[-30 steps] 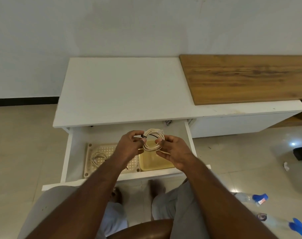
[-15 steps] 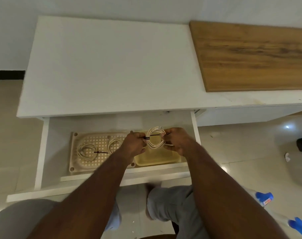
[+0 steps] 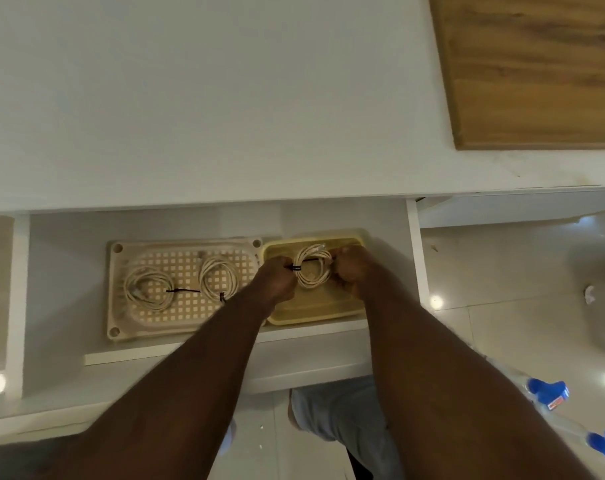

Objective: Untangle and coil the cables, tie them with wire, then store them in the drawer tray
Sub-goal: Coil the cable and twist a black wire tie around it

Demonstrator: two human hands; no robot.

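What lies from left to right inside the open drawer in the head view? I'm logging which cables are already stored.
First coiled cable → second coiled cable, both on the perforated tray → left hand → held coil over the yellow tray → right hand.

2 coils [image 3: 149,288] in left tray [image 3: 116,296]
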